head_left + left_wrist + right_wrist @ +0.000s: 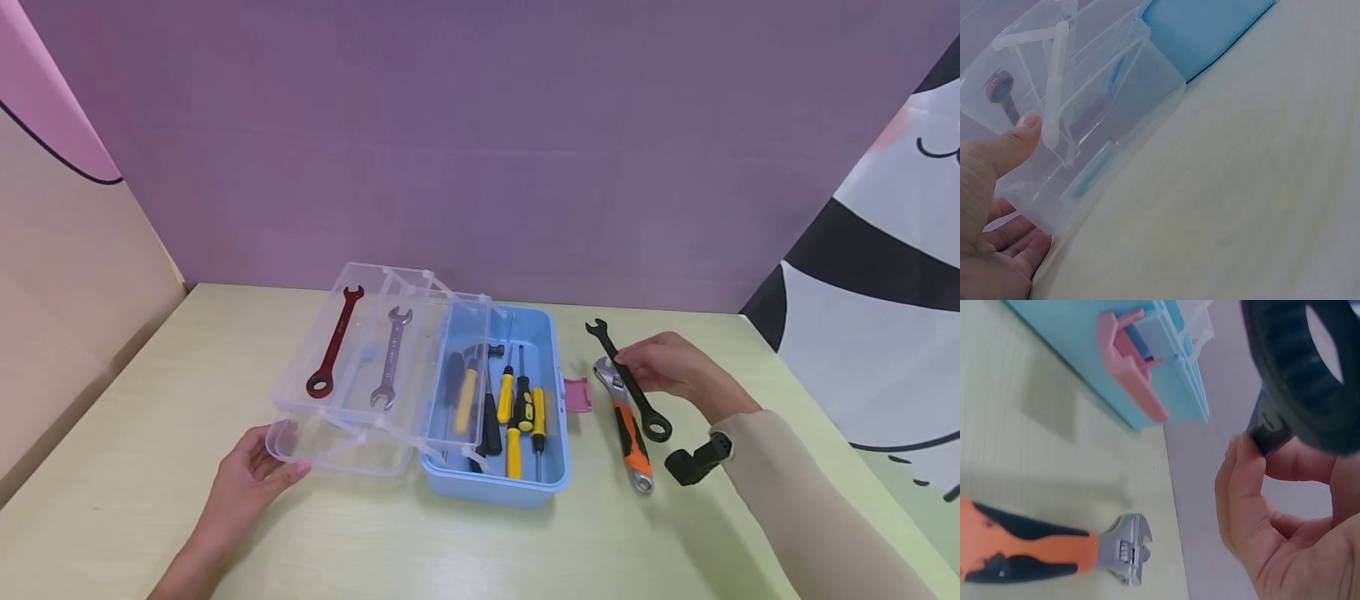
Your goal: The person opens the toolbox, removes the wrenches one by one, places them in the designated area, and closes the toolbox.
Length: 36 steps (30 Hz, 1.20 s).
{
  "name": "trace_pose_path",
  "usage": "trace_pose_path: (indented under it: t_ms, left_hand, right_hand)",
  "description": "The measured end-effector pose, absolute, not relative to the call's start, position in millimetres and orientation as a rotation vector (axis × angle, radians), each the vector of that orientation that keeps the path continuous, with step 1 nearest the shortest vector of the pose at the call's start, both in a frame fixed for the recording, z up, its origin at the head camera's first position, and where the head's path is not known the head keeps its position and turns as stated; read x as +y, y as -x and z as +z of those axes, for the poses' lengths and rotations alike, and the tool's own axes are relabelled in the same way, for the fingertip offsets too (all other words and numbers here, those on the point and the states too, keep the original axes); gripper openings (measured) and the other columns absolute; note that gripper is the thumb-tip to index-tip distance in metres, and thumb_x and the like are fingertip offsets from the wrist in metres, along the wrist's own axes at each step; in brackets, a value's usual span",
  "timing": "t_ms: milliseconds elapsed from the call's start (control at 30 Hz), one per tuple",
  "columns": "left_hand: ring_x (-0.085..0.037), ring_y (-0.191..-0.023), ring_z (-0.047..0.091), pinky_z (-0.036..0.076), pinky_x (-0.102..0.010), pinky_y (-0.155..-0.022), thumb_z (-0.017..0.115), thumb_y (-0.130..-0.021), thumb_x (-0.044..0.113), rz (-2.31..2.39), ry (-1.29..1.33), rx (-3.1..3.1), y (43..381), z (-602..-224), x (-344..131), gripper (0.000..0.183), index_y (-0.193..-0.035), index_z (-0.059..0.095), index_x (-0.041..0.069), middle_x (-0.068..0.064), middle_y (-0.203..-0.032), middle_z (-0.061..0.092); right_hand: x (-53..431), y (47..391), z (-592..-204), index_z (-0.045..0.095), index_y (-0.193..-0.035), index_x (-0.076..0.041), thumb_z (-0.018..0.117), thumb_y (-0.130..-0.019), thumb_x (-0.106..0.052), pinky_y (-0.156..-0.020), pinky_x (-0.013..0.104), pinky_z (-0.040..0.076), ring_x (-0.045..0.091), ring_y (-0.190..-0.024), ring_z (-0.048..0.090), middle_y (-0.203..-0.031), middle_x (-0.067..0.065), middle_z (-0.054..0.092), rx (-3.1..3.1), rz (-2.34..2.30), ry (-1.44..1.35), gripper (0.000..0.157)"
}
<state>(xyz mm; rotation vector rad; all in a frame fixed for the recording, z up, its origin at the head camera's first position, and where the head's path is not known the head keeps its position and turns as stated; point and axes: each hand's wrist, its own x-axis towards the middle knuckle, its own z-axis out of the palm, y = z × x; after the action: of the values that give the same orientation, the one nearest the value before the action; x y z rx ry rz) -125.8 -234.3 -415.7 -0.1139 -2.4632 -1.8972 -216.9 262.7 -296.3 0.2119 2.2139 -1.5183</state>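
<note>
Blue toolbox (551,367) sits mid-table, clear tiered trays (375,367) swung out left, holding a red wrench (334,343) and a silver wrench (390,358). Orange-handled adjustable wrench (626,425) lies right of the box. Right hand (671,367) pinches a black combination wrench (630,383), slim, ring end nearest, lifted just above it. Left hand (251,479) cups the lower tray's near-left corner, thumb curled on its wall.

black wrench (628,381), lifted, tilted over table

left hand (251,477): fingers curled, thumb up | right hand (667,367): pinching grip
</note>
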Motion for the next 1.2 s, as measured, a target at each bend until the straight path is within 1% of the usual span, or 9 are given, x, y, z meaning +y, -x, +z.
trace_pose_path:
  t_ms: [300,500,700,900,1000,1100,1133,1200]
  left_hand:
    - [0.019,-0.098,0.049,0.049,-0.005,-0.080,0.068,-0.086,0.003,-1.906,0.126,-2.432,126,-419,-235,0.056,-0.131,0.038,-0.010,-0.031,-0.134,0.044]
    - [0.018,-0.099,0.050,0.049,-0.005,-0.080,0.068,-0.086,0.003,-1.914,0.127,-2.423,127,-420,-234,0.055,-0.131,0.039,-0.010,-0.030,-0.134,0.044]
    - [0.019,-0.098,0.049,0.048,-0.004,-0.081,0.068,-0.086,0.002,-1.910,0.142,-2.421,127,-418,-234,0.055,-0.130,0.038,-0.012,-0.032,-0.134,0.043]
    - [0.018,-0.099,0.050,0.048,-0.005,-0.081,0.068,-0.086,0.002,-1.908,0.139,-2.420,126,-417,-233,0.054,-0.129,0.039,-0.011,-0.030,-0.133,0.044]
    - [0.018,-0.099,0.051,0.048,-0.005,-0.081,0.069,-0.085,0.001,-1.902,0.135,-2.421,126,-417,-233,0.053,-0.128,0.040,-0.011,-0.025,-0.131,0.047]
    - [0.017,-0.099,0.052,0.049,-0.006,-0.080,0.069,-0.085,0.001,-1.898,0.129,-2.421,126,-418,-234,0.053,-0.128,0.041,-0.010,-0.014,-0.126,0.051]
    - [0.016,-0.099,0.052,0.049,-0.007,-0.080,0.069,-0.085,0.001,-1.900,0.129,-2.420,126,-418,-234,0.053,-0.128,0.041,-0.010,-0.010,-0.124,0.051]
    - [0.016,-0.099,0.052,0.050,-0.007,-0.080,0.069,-0.085,0.001,-1.898,0.130,-2.420,126,-418,-234,0.053,-0.128,0.041,-0.010,-0.006,-0.123,0.052]
  right_hand:
    - [276,213,-299,0.037,-0.132,0.018,0.050,-0.096,-0.009,-0.072,0.019,0.056,0.005,-0.068,0.055,-0.080,-0.006,0.060,2.251,-1.466,-0.270,0.047]
    - [286,210,-304,0.037,-0.133,0.019,0.048,-0.097,-0.009,-0.073,0.021,0.057,0.005,-0.069,0.057,-0.079,-0.007,0.061,2.275,-1.437,-0.297,0.047]
    - [295,206,-309,0.042,-0.129,0.016,0.050,-0.096,-0.010,-0.072,0.022,0.057,0.005,-0.069,0.060,-0.078,-0.008,0.063,2.281,-1.441,-0.334,0.043]
    - [304,202,-316,0.047,-0.126,0.015,0.050,-0.096,-0.009,-0.071,0.023,0.057,0.005,-0.069,0.062,-0.078,-0.007,0.065,2.251,-1.478,-0.335,0.038]
    - [309,201,-319,0.049,-0.124,0.013,0.052,-0.096,-0.009,-0.070,0.023,0.057,0.006,-0.067,0.061,-0.076,-0.007,0.064,2.239,-1.479,-0.365,0.036]
    - [312,200,-323,0.053,-0.121,0.011,0.053,-0.095,-0.010,-0.069,0.023,0.057,0.007,-0.066,0.059,-0.074,-0.006,0.063,2.236,-1.474,-0.400,0.033]
    - [313,199,-324,0.056,-0.118,0.008,0.053,-0.095,-0.010,-0.069,0.023,0.057,0.007,-0.065,0.059,-0.074,-0.006,0.062,2.235,-1.474,-0.412,0.030]
    - [316,197,-326,0.060,-0.114,0.005,0.054,-0.095,-0.010,-0.069,0.023,0.057,0.007,-0.065,0.058,-0.074,-0.006,0.062,2.232,-1.474,-0.425,0.025]
